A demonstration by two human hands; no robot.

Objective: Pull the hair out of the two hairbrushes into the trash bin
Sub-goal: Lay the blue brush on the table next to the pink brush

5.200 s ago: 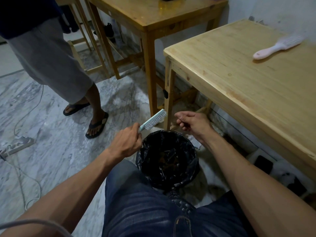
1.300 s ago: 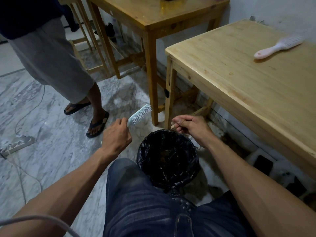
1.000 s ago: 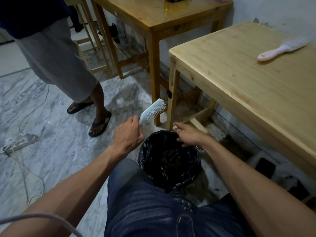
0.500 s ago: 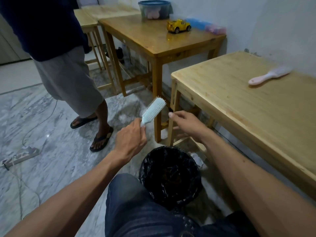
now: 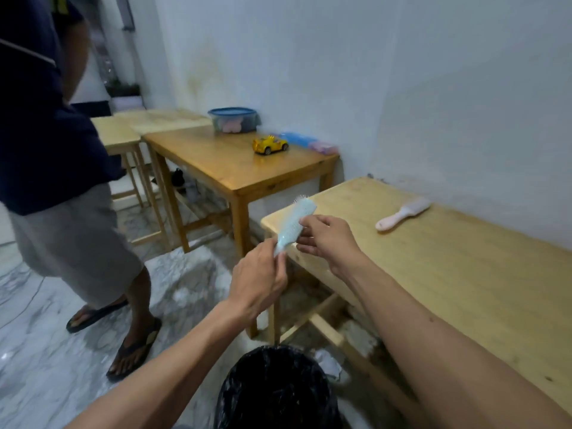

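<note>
My left hand [image 5: 258, 281] grips the handle of a light blue hairbrush [image 5: 294, 226], held up in front of me with its back toward the camera and bristles showing at the tip. My right hand [image 5: 329, 239] touches the brush head from the right, fingers curled at its side. A pink hairbrush [image 5: 402, 213] lies on the light wooden table [image 5: 464, 274] to the right. The trash bin [image 5: 278, 391], lined with a black bag, stands on the floor below my arms.
A person in grey shorts and sandals [image 5: 77, 243] stands on the marble floor at the left. A darker wooden table [image 5: 223, 168] behind carries a yellow toy car [image 5: 270, 145] and a blue-lidded container [image 5: 232, 119]. A white wall runs along the right.
The camera has tilted upward, so the bin sits lower in view. My left hand raised the blue brush and turned it; my right hand left the bin's rim and came up to the brush head.
</note>
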